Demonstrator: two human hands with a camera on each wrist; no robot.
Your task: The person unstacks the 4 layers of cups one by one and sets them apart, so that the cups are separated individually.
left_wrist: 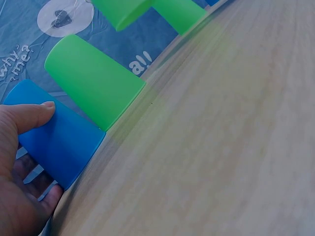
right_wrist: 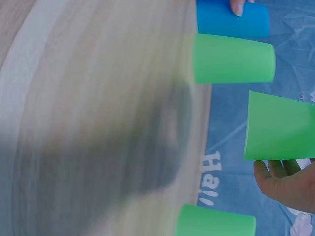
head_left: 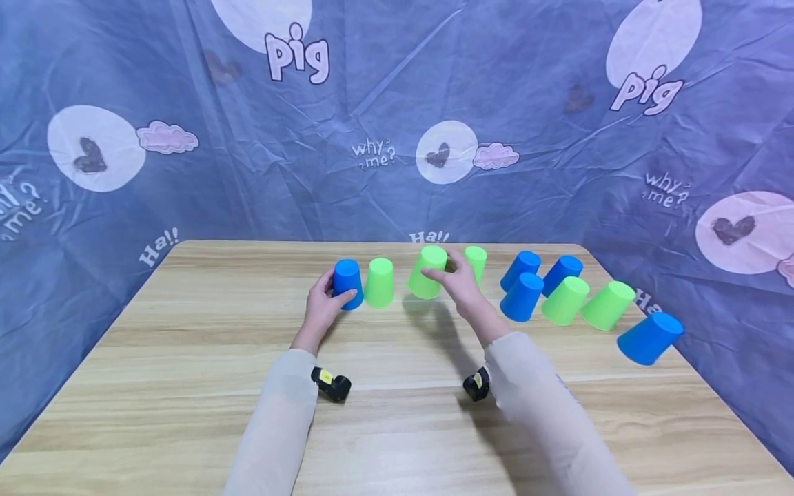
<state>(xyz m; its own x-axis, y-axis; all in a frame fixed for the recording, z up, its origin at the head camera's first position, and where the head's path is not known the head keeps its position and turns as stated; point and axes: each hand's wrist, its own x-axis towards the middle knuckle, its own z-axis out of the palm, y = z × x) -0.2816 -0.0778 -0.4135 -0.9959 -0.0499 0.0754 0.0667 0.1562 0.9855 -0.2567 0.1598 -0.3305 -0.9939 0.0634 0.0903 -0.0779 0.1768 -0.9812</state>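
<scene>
My left hand holds an upside-down blue cup at the left end of the row, thumb across its front and fingers round its far side. Right beside it stands a green cup, also rim down on the table. Above the tabletop, my right hand grips another green cup, slightly tilted, its shadow falling on the wood below. In the right wrist view this lifted cup hangs off the table with fingers along its side. Behind the right hand is a further green cup, partly hidden.
To the right, several upside-down cups stand in a group: blue cups and green cups. A lone blue cup is nearest the right edge of the wooden table. A blue printed cloth hangs behind the table.
</scene>
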